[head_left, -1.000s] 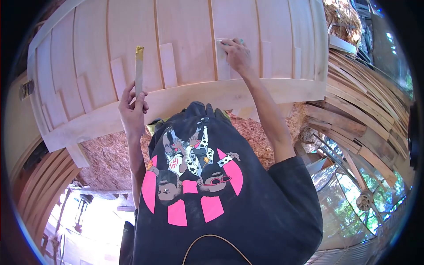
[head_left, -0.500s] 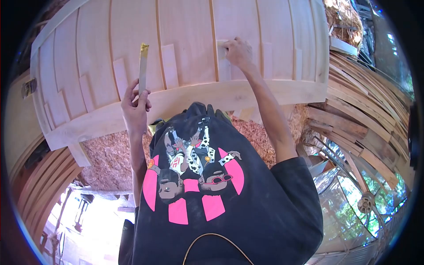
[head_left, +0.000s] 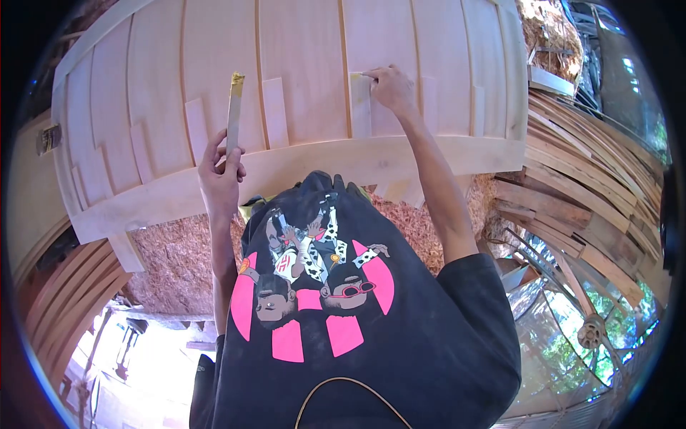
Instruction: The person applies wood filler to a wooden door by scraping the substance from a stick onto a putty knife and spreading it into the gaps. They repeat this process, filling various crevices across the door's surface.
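Observation:
My left hand (head_left: pixel 221 168) is closed around the lower end of a flat wooden strip (head_left: pixel 234 114), held upright above the panel. Yellow, glue-like stuff covers the strip's top end. My right hand (head_left: pixel 394 89) is closed, its fingertips at the top of a short wooden slat (head_left: pixel 361 107) on the pale panel (head_left: pixel 300 50). A yellowish smear shows on that slat's top. Whether a small tool sits between the right fingers is hidden. Other short slats, such as one slat (head_left: pixel 274 113) between the hands, lie along the panel's near side.
A plain wooden rail (head_left: pixel 314 157) runs along the panel's near edge. Stacked boards (head_left: pixel 572 193) are on the right, and curved planks (head_left: pixel 71 307) on the left. Wood shavings (head_left: pixel 179 264) cover the ground below. A metal frame with a wheel (head_left: pixel 592 331) stands at lower right.
My right hand has shifted slightly right and down in the view, with its fingertips still near the smeared slat top. My left hand keeps its hold on the strip, almost still.

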A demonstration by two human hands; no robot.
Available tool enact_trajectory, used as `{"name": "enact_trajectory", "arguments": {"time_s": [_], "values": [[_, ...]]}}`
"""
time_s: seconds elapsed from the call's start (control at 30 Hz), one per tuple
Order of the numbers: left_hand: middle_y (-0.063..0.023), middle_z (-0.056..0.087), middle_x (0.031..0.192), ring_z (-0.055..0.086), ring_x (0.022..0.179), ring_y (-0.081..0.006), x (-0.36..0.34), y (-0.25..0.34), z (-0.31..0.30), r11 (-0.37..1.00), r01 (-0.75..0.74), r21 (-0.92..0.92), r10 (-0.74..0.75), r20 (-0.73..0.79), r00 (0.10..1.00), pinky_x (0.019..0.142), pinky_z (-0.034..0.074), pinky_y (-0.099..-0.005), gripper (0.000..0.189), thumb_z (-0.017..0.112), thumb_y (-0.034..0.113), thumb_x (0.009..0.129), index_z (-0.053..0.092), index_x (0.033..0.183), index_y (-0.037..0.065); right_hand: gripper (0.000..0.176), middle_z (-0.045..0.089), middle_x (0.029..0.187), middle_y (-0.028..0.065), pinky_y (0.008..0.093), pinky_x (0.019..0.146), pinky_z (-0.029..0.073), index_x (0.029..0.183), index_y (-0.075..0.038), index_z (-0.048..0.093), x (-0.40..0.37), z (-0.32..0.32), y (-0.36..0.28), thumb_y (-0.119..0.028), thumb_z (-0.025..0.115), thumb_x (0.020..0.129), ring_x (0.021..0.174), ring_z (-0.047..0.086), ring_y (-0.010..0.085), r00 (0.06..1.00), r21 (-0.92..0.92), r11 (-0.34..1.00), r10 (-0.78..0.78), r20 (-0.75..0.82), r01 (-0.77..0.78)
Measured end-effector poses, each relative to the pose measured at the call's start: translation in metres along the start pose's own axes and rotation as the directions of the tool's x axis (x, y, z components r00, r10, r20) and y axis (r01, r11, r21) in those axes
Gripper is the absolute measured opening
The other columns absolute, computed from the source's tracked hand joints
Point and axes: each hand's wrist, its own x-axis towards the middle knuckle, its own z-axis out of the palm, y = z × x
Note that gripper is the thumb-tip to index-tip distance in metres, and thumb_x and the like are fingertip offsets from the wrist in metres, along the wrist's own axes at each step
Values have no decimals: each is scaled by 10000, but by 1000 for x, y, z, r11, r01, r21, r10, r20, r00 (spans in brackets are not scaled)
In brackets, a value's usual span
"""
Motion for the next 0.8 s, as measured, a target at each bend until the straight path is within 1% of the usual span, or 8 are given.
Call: {"name": "enact_trajectory", "arguments": {"time_s": [0.13, 0.2, 0.33, 0.43, 0.53, 0.6, 0.7, 0.8], "values": [[-55, 691, 922, 576, 626, -48, 0, 5, 0, 1000, 4, 1, -4, 5, 1000, 557, 466, -215, 428, 641, 70, 1009, 585, 1432, 36, 379, 769, 1156, 5, 469, 958, 520, 1111, -268, 821, 2, 12, -16, -112, 557, 888, 1109, 664, 278, 1000, 15, 1000, 4, -15, -4], [-56, 690, 922, 576, 626, -49, -1, 5, 3, 1000, 14, 7, -14, 7, 1000, 557, 468, -217, 429, 644, 70, 1007, 585, 1431, 34, 378, 768, 1168, 9, 443, 983, 527, 1112, -267, 821, -5, -3, -32, -111, 566, 880, 1096, 680, 285, 998, -14, 998, -64, 9, 65], [-57, 691, 938, 567, 628, -44, 0, 2, 4, 1000, 5, -1, -5, 30, 1000, 553, 457, -209, 435, 644, 77, 1012, 574, 1440, 42, 388, 771, 1152, 35, 438, 967, 550, 1168, -250, 805, 0, -11, -11, -96, 582, 890, 1105, 660, 269, 995, -125, 992, -3, 97, 15], [-59, 692, 917, 579, 623, -50, -1, 5, 4, 1000, 9, -1, -9, -4, 1000, 552, 475, -220, 427, 645, 75, 1006, 587, 1426, 35, 378, 759, 1196, 22, 420, 975, 544, 1153, -241, 808, -2, -18, 2, -68, 599, 889, 1128, 650, 258, 997, 49, 996, -77, 7, 77], [-57, 691, 910, 578, 623, -50, -2, 3, 2, 1000, 11, 0, -11, -6, 1000, 552, 480, -220, 421, 648, 75, 1003, 596, 1420, 41, 360, 754, 1191, 2, 398, 967, 542, 1139, -209, 809, -10, -16, 3, -43, 633, 872, 1139, 642, 245, 992, 39, 992, -121, -23, 122], [-56, 690, 906, 578, 622, -50, -1, 4, 3, 1000, 14, -12, -14, 3, 1000, 554, 482, -220, 418, 650, 74, 1002, 601, 1416, 44, 314, 754, 1156, -19, 384, 943, 547, 1103, -177, 809, -17, -2, 9, -46, 661, 859, 1125, 645, 228, 946, -59, 961, -277, -171, 271], [-52, 688, 899, 572, 620, -49, -3, 6, 4, 1000, 16, -7, -16, -4, 1000, 555, 481, -218, 412, 651, 73, 1001, 606, 1410, 43, 245, 764, 1085, -69, 387, 906, 529, 1031, -182, 817, -32, 18, 22, -101, 645, 876, 1049, 657, 201, 887, -149, 928, -370, -274, 341], [-49, 688, 896, 566, 619, -47, -4, 5, 0, 1000, 7, -16, -7, -24, 1000, 554, 476, -217, 414, 650, 69, 1001, 605, 1412, 44, 240, 765, 1103, -64, 394, 914, 524, 1007, -173, 818, -24, 6, 26, -88, 642, 866, 1065, 656, 205, 922, -131, 940, -336, -192, 315]]}}
